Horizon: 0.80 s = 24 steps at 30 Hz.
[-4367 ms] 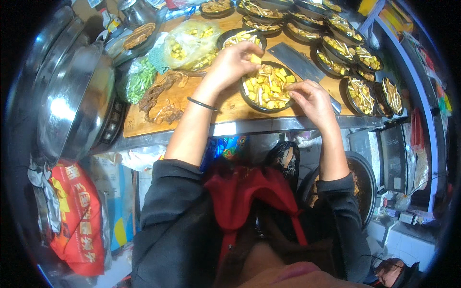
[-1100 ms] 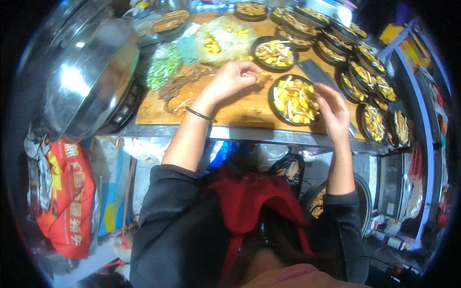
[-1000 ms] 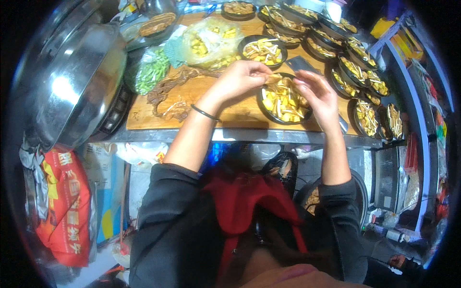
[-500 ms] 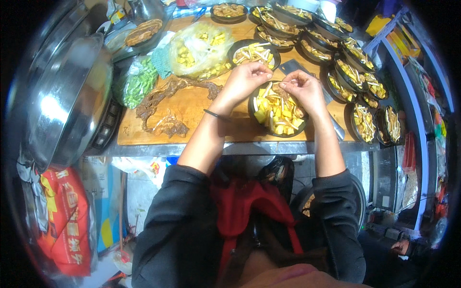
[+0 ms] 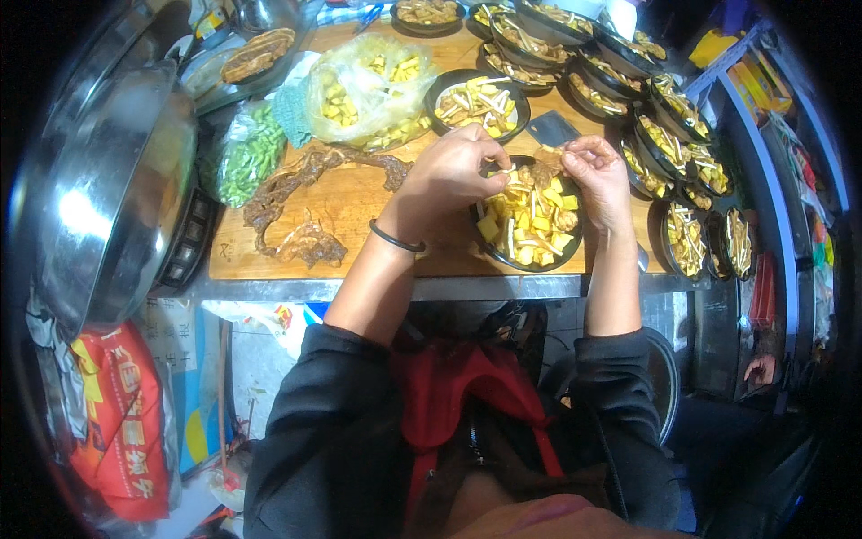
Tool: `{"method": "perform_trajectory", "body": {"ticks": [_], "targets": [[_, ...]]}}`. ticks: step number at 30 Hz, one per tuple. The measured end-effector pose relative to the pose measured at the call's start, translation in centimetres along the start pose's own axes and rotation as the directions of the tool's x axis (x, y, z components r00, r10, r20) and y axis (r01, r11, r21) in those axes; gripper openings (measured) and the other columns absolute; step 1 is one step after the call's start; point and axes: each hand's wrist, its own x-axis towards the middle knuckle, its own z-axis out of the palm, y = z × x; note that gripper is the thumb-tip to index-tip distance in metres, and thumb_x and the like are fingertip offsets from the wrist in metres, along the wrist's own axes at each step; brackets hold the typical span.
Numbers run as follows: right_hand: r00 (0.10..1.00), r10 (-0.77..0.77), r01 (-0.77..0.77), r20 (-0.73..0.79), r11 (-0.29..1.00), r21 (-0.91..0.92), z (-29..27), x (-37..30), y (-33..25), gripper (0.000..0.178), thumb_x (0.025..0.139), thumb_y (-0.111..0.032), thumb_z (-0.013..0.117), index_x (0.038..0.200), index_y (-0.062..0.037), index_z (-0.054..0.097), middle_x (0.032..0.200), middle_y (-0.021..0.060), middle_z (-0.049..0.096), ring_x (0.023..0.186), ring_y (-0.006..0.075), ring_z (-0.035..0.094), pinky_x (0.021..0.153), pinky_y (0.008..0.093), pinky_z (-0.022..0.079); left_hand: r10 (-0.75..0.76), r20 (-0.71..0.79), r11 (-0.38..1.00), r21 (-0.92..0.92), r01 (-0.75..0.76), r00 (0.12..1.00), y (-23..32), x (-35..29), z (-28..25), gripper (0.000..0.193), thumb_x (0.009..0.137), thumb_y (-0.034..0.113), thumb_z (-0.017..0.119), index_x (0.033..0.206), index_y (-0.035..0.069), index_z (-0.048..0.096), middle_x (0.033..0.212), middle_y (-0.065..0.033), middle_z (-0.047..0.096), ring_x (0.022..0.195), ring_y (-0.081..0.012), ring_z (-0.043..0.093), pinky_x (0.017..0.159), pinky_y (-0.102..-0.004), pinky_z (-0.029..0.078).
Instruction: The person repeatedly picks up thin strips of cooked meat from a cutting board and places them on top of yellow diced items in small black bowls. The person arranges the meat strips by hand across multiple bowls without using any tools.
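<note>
A black bowl (image 5: 485, 249) filled with yellow cubes, pale strips and brown meat pieces sits near the board's front edge. Over its far right rim, my right hand (image 5: 600, 180) pinches a brown piece of meat (image 5: 547, 160). My left hand (image 5: 452, 175), with a dark band at the wrist, is closed above the bowl's far left side; what its fingertips hold, if anything, is too small to name. Just beyond stands a second filled bowl (image 5: 431, 97). A cleaver (image 5: 551, 129) lies flat, partly hidden beneath my right hand. Left of my left forearm rests a long, curved strip of cooked meat (image 5: 278, 184).
An open plastic bag of yellow cubes (image 5: 368, 88) and a bag of green vegetable pieces (image 5: 249, 154) lie on the left. Several filled bowls (image 5: 660, 144) crowd the right. A large metal basin (image 5: 126, 180) stands far left. Another person's hand (image 5: 760, 368) shows far right.
My hands have moved apart: the right shifted right with the meat piece between its fingers, and the left came lower over the bowl. The whole view has shifted slightly.
</note>
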Motion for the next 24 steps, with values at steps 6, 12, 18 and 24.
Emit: {"method": "perform_trajectory", "body": {"ticks": [6,12,18,24], "targets": [[0.985,-0.096,0.035,0.144,0.925,0.378,-0.3,-0.3,-0.3,0.021,0.082,-0.001,0.069,0.100,-0.0041,0.059,0.098,0.0090,0.065,0.083,0.0137,0.063,0.072,0.0253,0.052,0.038,-0.052,0.999,0.019,-0.037,0.998,0.0,-0.3,0.3,0.019,0.077,0.019,0.069,0.091,0.006,0.068,0.085,-0.0124,0.060,0.084,-0.0265,0.058,0.074,-0.0338,0.048],[0.982,-0.009,-0.042,0.189,0.964,0.261,0.2,-0.7,-1.8,0.023,0.080,0.000,0.070,0.100,-0.0021,0.057,0.097,0.0099,0.064,0.078,0.0138,0.065,0.066,0.0252,0.057,0.105,-0.093,0.993,-0.047,-0.110,0.990,0.0,-0.1,0.2,0.013,0.075,0.014,0.068,0.084,0.005,0.067,0.079,-0.0116,0.060,0.079,-0.0270,0.058,0.070,-0.0352,0.047],[0.985,-0.020,-0.040,0.172,0.940,0.338,-0.8,-0.2,-0.9,0.026,0.080,0.000,0.069,0.103,-0.0021,0.056,0.098,0.0104,0.065,0.079,0.0142,0.065,0.066,0.0252,0.057,0.139,-0.101,0.990,0.006,-0.139,0.985,0.2,0.1,0.4,0.011,0.076,0.014,0.069,0.084,0.007,0.068,0.072,-0.0079,0.061,0.070,-0.0240,0.058,0.065,-0.0336,0.048],[0.987,-0.069,-0.006,0.142,0.883,0.470,-1.3,0.3,0.7,0.026,0.082,0.001,0.067,0.105,-0.0021,0.055,0.099,0.0113,0.065,0.083,0.0170,0.065,0.066,0.0253,0.057,0.199,-0.195,0.979,0.075,-0.187,0.960,0.9,0.9,1.3,0.011,0.076,0.018,0.070,0.082,0.009,0.069,0.075,-0.0072,0.060,0.075,-0.0250,0.060,0.067,-0.0356,0.048]]}}
